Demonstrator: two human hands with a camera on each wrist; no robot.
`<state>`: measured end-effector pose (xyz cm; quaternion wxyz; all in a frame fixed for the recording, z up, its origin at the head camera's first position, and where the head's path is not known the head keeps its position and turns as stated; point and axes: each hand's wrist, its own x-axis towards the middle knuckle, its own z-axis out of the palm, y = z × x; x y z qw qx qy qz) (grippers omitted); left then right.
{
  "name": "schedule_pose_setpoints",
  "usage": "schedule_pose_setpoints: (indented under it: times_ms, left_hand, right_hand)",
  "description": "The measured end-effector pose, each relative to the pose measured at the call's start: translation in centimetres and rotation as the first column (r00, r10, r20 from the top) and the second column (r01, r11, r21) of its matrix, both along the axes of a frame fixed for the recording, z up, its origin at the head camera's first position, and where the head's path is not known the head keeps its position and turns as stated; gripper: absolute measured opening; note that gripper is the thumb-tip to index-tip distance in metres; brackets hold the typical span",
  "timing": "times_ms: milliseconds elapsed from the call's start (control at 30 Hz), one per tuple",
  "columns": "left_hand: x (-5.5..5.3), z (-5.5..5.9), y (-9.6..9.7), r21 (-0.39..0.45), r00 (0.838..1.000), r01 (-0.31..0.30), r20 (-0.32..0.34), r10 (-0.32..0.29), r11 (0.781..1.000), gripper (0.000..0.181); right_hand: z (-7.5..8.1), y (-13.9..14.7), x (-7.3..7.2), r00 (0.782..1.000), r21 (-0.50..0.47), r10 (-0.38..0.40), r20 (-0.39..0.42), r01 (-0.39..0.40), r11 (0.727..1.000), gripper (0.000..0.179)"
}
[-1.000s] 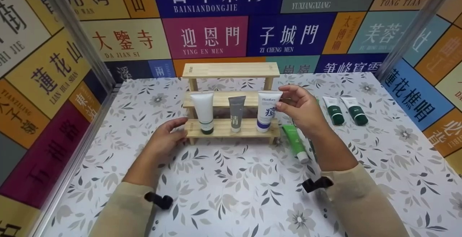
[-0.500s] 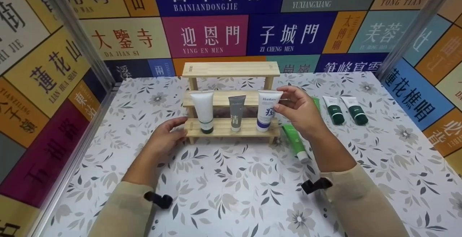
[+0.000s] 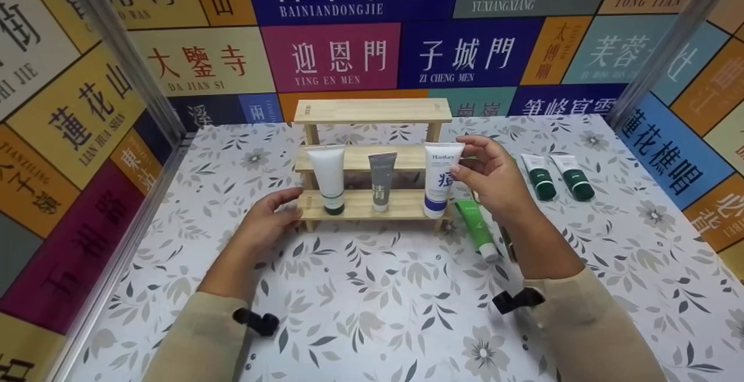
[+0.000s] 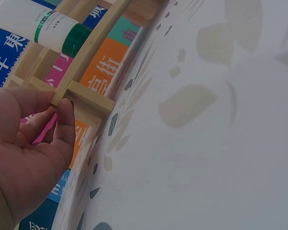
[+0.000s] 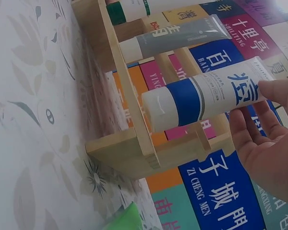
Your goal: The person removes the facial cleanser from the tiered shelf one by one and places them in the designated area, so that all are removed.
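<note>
My right hand (image 3: pixel 494 181) pinches a white squeeze tube with a blue band (image 3: pixel 440 187) near its flat upper end, between thumb and fingers. The tube stands cap down at the right end of the lowest shelf of a wooden tiered rack (image 3: pixel 372 110). In the right wrist view its white cap (image 5: pixel 159 111) overlaps the shelf's front edge; whether it touches the shelf I cannot tell. With thumb and finger, my left hand (image 4: pixel 31 143) grips the shelf's left end. A grey tube (image 3: pixel 381 183) and a white tube with a dark green cap (image 3: pixel 328 178) stand on that shelf.
A bright green tube (image 3: pixel 478 231) lies on the floral tabletop right of the rack, and another thing is partly hidden behind my right forearm. Two white and dark green tubes (image 3: pixel 539 177) lie farther right. Printed panels (image 3: pixel 337 59) enclose the back and sides.
Within the last half second my right hand has shifted the blue-banded tube a little to the right and toward me. My left hand keeps its place on the rack.
</note>
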<state>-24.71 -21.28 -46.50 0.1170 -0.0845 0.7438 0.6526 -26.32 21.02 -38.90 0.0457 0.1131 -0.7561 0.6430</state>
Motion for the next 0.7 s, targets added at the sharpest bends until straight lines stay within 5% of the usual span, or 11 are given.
schedule_pose_setpoints:
  times_ms: [700]
  left_hand:
    - [-0.1,0.0,0.1,-0.020,1.000,0.022,-0.021,-0.023,1.000,0.049]
  right_hand:
    - [-0.3,8.2,-0.1,0.999,-0.185,0.021,-0.026,-0.026,0.982,0.050]
